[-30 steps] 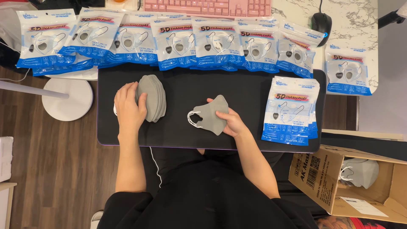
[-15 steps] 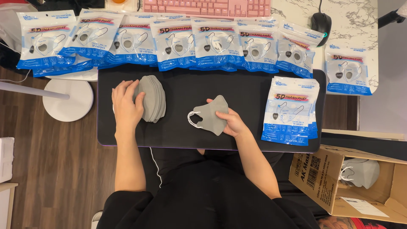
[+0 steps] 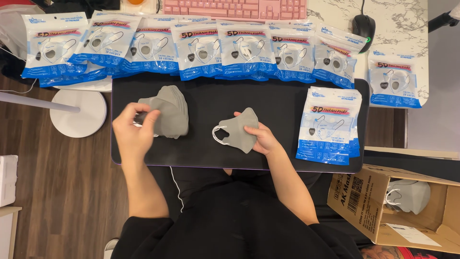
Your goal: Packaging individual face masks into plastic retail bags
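While a second ago flat on the grey mask stack [image 3: 165, 115] near the desk [image 3: 287, 100] left edge, now left hand [image 3: 136, 132] pinching its top mask, right hand [image 3: 261, 136] holding single mask [image 3: 239, 129] mid-desk.

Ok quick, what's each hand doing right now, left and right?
Left hand: fingers closed on a mask from the gray stack.
Right hand: holding a single gray mask on the black mat.
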